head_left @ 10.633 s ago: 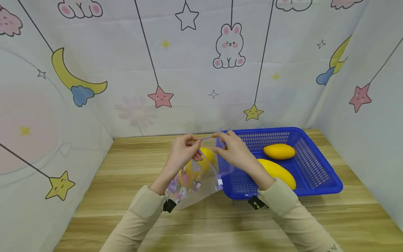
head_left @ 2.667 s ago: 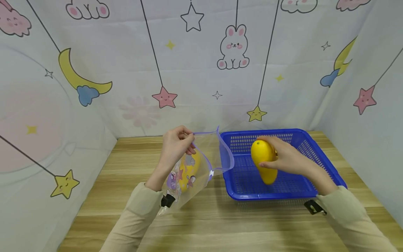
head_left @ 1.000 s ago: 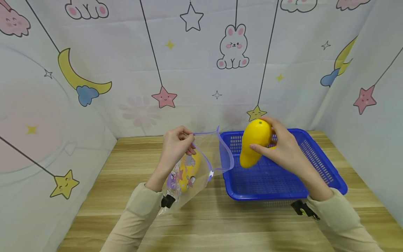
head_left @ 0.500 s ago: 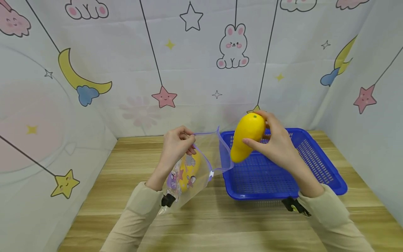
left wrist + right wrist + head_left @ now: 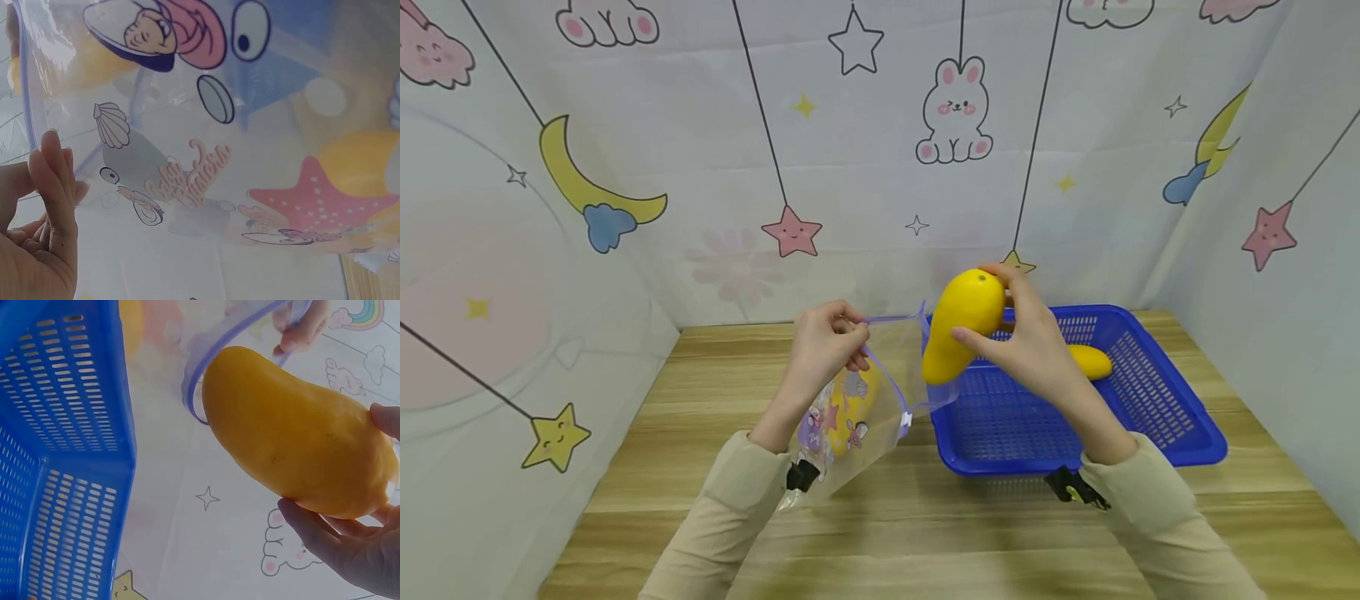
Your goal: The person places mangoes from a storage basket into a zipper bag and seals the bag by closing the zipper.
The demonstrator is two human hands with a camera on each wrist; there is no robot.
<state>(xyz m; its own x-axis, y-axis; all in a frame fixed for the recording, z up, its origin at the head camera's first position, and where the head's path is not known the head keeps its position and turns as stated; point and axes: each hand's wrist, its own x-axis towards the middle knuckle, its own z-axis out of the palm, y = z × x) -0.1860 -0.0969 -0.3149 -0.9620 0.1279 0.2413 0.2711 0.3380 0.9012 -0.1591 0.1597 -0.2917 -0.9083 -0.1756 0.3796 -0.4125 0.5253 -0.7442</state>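
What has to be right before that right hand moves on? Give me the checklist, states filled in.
1. Right hand grips mango: ok.
2. Left hand pinches bag by its edge: ok.
3. Bag open: ok, mouth gaping.
4. Mango's narrow end inside bag: cannot tell; it overlaps the mouth in view.
5. Room in bag: cannot tell; yellow fruit already inside.
6. Basket empty: not ok; holds another mango.

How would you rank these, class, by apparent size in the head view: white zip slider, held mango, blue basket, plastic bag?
1. Blue basket
2. Plastic bag, though partly covered
3. Held mango
4. White zip slider
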